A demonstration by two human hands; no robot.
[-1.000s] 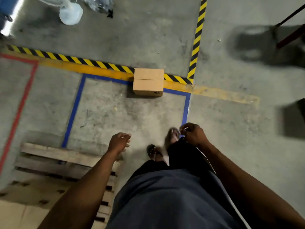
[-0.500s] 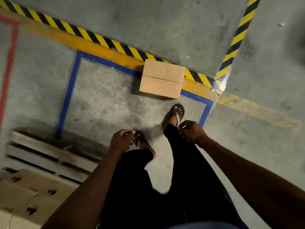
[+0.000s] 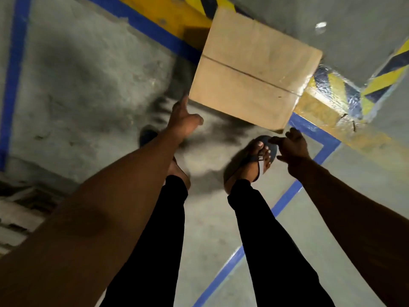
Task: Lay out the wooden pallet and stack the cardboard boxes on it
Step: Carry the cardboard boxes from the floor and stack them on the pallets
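Cardboard box (image 3: 252, 69) at 12 o'clock, flat on floor over blue tape line (image 3: 146, 27). Left hand (image 3: 183, 118) open, fingers straight, at box's near-left corner. Right hand (image 3: 292, 147) loosely spread, empty, just below near-right corner. Wooden pallet (image 3: 15, 213) at 8 o'clock.

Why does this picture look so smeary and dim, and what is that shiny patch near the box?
Head view: motion blur softens the left hand and the dark hand shadows on the floor; dim light leaves the legs almost featureless; glare shines off the striped tape beside the cardboard box; the wide lens bends the blue lines.
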